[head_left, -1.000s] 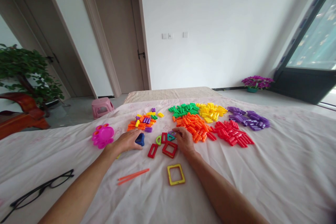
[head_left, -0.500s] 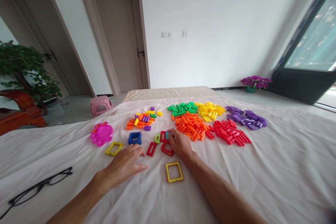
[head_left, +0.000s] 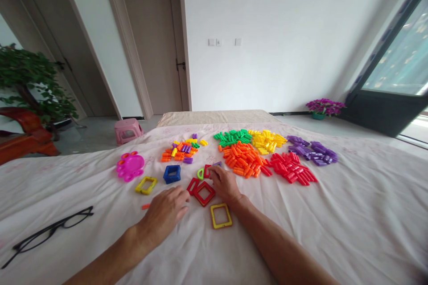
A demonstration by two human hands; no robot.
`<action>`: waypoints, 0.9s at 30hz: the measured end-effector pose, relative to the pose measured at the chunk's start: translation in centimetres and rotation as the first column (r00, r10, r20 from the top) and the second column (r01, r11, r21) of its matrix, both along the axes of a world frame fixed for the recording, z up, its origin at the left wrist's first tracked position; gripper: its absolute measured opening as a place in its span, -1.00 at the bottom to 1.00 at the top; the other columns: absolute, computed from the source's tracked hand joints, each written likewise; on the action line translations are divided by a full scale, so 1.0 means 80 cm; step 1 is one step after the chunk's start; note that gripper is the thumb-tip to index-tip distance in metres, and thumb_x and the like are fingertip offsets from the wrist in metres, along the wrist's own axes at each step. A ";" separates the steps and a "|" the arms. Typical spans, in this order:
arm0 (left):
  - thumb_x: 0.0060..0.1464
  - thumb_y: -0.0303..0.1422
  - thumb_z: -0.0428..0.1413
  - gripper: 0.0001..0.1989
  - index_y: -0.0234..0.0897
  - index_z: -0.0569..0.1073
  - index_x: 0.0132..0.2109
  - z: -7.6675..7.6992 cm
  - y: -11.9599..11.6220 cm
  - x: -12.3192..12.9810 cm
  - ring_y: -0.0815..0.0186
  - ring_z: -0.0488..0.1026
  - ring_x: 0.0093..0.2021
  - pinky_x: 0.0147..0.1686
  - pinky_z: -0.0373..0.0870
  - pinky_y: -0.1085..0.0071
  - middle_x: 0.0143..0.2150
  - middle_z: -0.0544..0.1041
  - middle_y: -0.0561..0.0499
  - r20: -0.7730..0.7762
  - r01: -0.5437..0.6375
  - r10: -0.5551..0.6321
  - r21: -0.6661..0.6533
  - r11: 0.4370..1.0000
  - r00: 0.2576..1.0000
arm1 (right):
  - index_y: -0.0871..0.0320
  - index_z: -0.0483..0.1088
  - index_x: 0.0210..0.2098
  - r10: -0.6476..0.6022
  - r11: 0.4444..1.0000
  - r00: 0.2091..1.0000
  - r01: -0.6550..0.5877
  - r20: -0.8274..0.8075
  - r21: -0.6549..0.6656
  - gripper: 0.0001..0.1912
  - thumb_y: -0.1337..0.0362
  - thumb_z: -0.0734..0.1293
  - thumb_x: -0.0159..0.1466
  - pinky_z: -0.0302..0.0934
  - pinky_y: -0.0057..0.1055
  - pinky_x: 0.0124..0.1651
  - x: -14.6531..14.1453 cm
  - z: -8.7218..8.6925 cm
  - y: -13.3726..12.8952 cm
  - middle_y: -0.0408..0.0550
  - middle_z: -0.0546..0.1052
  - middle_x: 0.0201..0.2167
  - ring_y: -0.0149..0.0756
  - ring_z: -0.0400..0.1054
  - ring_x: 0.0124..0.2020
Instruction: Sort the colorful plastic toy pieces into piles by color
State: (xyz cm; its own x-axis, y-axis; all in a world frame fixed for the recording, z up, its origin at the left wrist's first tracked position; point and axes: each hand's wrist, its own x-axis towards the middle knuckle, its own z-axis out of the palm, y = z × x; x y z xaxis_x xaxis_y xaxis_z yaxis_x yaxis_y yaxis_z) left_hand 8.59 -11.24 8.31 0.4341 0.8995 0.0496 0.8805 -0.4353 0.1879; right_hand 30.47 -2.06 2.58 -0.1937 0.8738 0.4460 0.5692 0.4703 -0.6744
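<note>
My left hand (head_left: 169,209) hovers low over the cloth with its fingers curled, near a red rectangular frame (head_left: 192,186); whether it holds anything is unclear. My right hand (head_left: 224,181) has its fingers bent down over a small red frame (head_left: 207,171), its fingertips touching or very near it. A red square frame (head_left: 204,193) lies between the hands, beside a yellow square frame (head_left: 221,216). A green half-round piece (head_left: 200,173) is left of the small red frame. A blue square stack (head_left: 171,174) and another yellow frame (head_left: 146,185) lie beyond my left hand.
Piles of green (head_left: 233,137), yellow (head_left: 267,141), orange (head_left: 245,159), red (head_left: 292,168) and purple tubes (head_left: 321,153) lie at the back right. A mixed pile (head_left: 180,151), a pink flower-shaped tray (head_left: 130,166) and black glasses (head_left: 53,230) are on the left.
The red square frame has shifted left and toward me. My right hand has moved slightly left; my left hand has drawn closer to me, its fingers more curled. An orange piece now shows beside it.
</note>
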 end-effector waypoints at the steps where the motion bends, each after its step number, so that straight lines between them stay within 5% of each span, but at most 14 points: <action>1: 0.15 -0.42 0.10 -0.88 -0.18 0.46 -0.15 -0.002 -0.006 0.016 0.18 0.46 -0.08 -0.07 0.36 0.23 -0.11 0.52 -0.05 0.053 0.060 -0.060 0.006 0.998 0.997 | 0.04 0.52 -0.13 -0.019 1.000 1.000 0.019 -0.021 -0.002 -0.74 0.25 0.20 0.37 0.25 -0.44 -0.28 0.001 -0.001 0.002 -0.10 0.61 -0.31 -0.29 0.47 -0.34; 4: 0.13 -0.38 0.16 -0.82 -0.14 0.44 -0.09 -0.016 -0.020 0.064 0.16 0.44 -0.07 -0.06 0.39 0.20 -0.08 0.50 -0.07 0.083 0.218 -0.221 0.045 0.975 0.972 | 0.04 0.52 -0.14 -0.048 0.999 0.997 0.047 -0.068 -0.018 -0.75 0.26 0.20 0.35 0.27 -0.46 -0.30 0.004 -0.003 0.007 -0.11 0.60 -0.31 -0.31 0.46 -0.35; 9: 0.16 -0.57 -0.03 -0.80 -0.23 0.44 -0.23 -0.038 -0.016 0.106 0.10 0.45 -0.10 -0.14 0.39 0.14 -0.14 0.51 -0.20 0.023 0.245 -0.245 0.031 0.969 0.969 | 0.05 0.52 -0.13 -0.050 0.999 0.991 0.048 -0.121 -0.022 -0.74 0.23 0.20 0.36 0.28 -0.47 -0.33 0.007 -0.006 0.006 -0.13 0.57 -0.36 -0.33 0.43 -0.39; 12: 0.12 -0.54 0.00 -0.85 -0.23 0.43 -0.27 -0.031 -0.008 0.095 0.17 0.45 -0.14 -0.15 0.35 0.23 -0.19 0.52 -0.12 0.190 0.194 -0.181 -0.053 0.980 0.965 | 0.05 0.51 -0.13 -0.057 0.998 0.985 0.053 -0.163 -0.025 -0.74 0.22 0.20 0.36 0.29 -0.46 -0.30 0.010 -0.009 0.009 -0.14 0.56 -0.38 -0.32 0.43 -0.38; 15: 0.14 -0.36 0.03 -0.92 -0.24 0.39 -0.29 -0.017 0.003 0.069 0.26 0.44 -0.26 -0.25 0.31 0.33 -0.28 0.51 -0.04 0.483 0.067 0.058 -0.238 0.969 0.874 | 0.07 0.50 -0.12 -0.067 0.997 0.981 0.072 -0.183 0.016 -0.74 0.24 0.19 0.36 0.31 -0.41 -0.17 0.012 -0.012 0.016 -0.10 0.57 -0.29 -0.28 0.45 -0.26; 19: 0.14 -0.04 -0.01 -0.63 -0.28 0.39 -0.26 -0.009 0.019 0.033 0.29 0.42 -0.35 -0.36 0.25 0.39 -0.37 0.50 -0.01 0.692 0.144 0.343 -0.543 0.827 0.635 | 0.10 0.47 -0.03 -0.091 0.990 0.993 0.099 -0.078 0.101 -0.70 0.34 0.19 0.33 0.26 -0.25 0.07 0.013 -0.014 0.022 0.03 0.54 -0.09 -0.17 0.40 -0.03; 21: 0.09 0.04 0.01 -0.55 -0.31 0.40 -0.23 -0.012 0.023 0.021 0.32 0.41 -0.37 -0.38 0.23 0.41 -0.36 0.51 -0.02 0.702 0.166 0.420 -0.603 0.780 0.575 | 0.14 0.44 0.05 -0.111 0.989 0.994 0.110 0.007 0.104 -0.61 0.42 0.19 0.27 0.23 -0.19 0.14 0.012 -0.015 0.023 0.09 0.51 0.00 -0.11 0.35 0.05; 27: 0.06 -0.07 0.04 -0.58 -0.34 0.47 -0.11 -0.027 0.025 0.002 0.33 0.43 -0.40 -0.42 0.21 0.43 -0.31 0.55 -0.03 0.569 0.028 0.430 -0.624 0.781 0.701 | 0.22 0.38 0.18 -0.138 0.989 0.964 0.121 0.226 0.088 -0.43 0.55 0.15 0.21 0.17 -0.14 0.20 0.008 -0.017 0.021 0.16 0.49 0.09 -0.03 0.30 0.12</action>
State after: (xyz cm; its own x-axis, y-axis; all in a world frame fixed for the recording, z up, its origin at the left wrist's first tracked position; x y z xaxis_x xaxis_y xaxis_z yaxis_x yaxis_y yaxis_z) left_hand 8.73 -9.20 6.18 0.2940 0.9115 -0.2877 0.4711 0.1237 0.8733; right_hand 31.12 -0.41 1.25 -0.1864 0.8648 0.4661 0.7647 0.4256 -0.4839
